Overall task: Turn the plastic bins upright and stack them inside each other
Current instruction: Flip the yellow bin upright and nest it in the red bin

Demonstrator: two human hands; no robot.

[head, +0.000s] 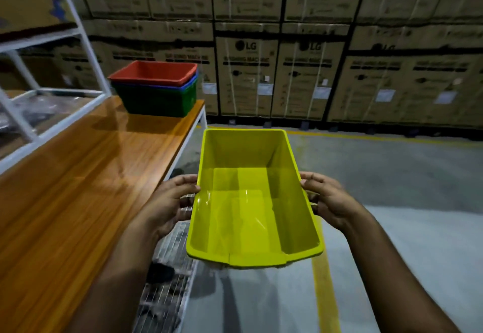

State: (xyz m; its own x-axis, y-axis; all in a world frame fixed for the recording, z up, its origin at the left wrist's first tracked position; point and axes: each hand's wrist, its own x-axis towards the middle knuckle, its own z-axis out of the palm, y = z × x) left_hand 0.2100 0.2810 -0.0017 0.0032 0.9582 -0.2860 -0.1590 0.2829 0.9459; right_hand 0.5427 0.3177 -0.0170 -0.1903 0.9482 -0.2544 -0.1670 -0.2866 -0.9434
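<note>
yellow bin [251,196] was upright, left hand [170,202] and right hand [329,199] clamped on its sides; red [156,71], blue [192,81], green [156,101] bins already nested on the table [78,176]. looked like the last one left.

I stand in a warehouse: strapped cardboard appliance cartons [308,76] stacked high along the wall, a concrete floor [405,176] with yellow lane lines [324,288], white metal shelving [86,45].
</note>
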